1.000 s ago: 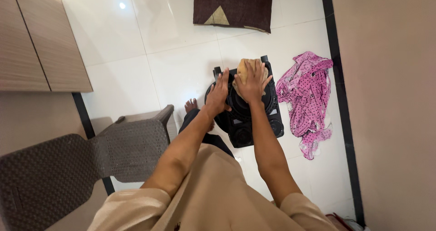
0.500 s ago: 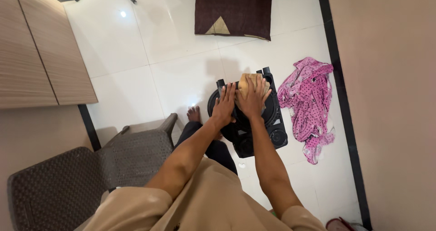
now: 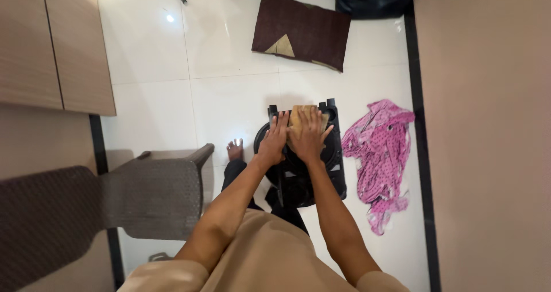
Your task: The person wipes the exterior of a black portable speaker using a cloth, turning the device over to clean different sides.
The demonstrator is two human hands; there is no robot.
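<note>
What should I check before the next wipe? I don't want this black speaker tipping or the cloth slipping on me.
1. Right hand flat on the tan cloth: ok.
2. Left hand bracing the black speaker, beside the right hand: ok.
3. Cloth lying on the speaker's top, not hanging off: ok.
4. Speaker standing flat on the white tiled floor: cannot tell, its base is hidden.
5. Pink dotted garment apart from the speaker: ok, lying on the floor beside it.
6. Bare foot away from the speaker's base: ok.
</note>
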